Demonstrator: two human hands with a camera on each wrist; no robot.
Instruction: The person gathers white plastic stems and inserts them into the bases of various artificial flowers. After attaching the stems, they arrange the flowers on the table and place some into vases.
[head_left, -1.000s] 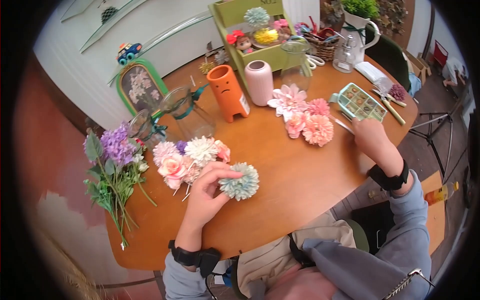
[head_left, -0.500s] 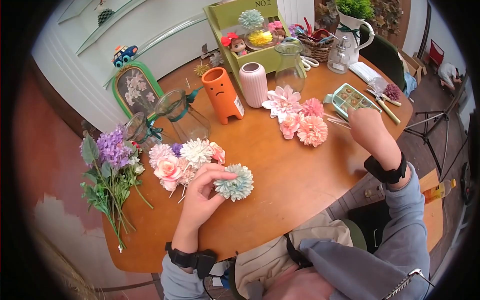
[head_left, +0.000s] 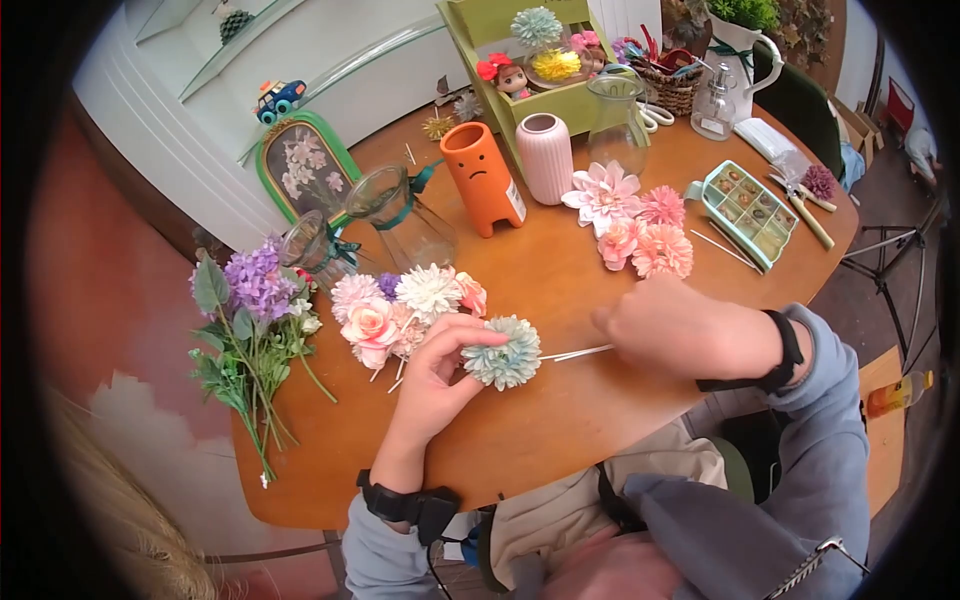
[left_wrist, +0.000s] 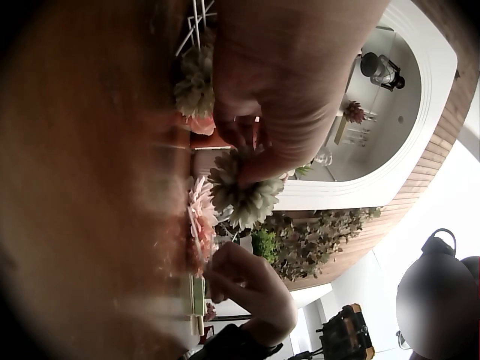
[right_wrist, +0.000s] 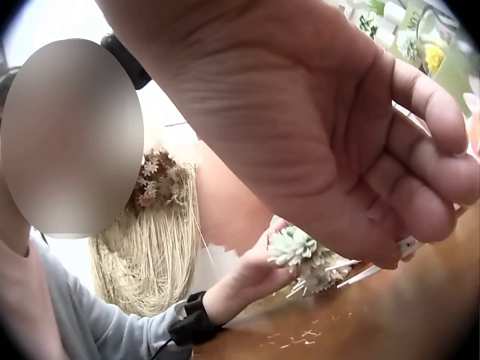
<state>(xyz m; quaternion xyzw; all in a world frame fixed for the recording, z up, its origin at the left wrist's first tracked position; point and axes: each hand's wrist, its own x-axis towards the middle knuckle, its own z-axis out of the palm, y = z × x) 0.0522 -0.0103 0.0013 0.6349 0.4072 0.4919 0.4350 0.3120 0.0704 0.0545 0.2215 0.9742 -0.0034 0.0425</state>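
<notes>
A pale blue-green flower head (head_left: 503,353) is pinched between the thumb and fingers of my left hand (head_left: 436,375), just above the table. To its right, my right hand (head_left: 675,325) grips thin white sticks (head_left: 580,353), whose free ends point at the flower. The left wrist view shows the flower (left_wrist: 246,187) under my left fingers, with my right hand (left_wrist: 251,289) beyond. In the right wrist view the curled fingers of my right hand (right_wrist: 322,127) partly hide the sticks (right_wrist: 358,276), and the flower (right_wrist: 294,246) is in the other hand.
Pink and white flower heads (head_left: 430,294) lie behind my left hand, purple flowers with stems (head_left: 258,285) at the left. Glass vases (head_left: 405,225), an orange vase (head_left: 483,180) and a pink vase (head_left: 546,160) stand farther back. A divided box (head_left: 748,215) lies at the right.
My right hand has moved from beside the divided box leftward and nearer the flower, with white sticks now in its grip. My left hand still holds the flower.
</notes>
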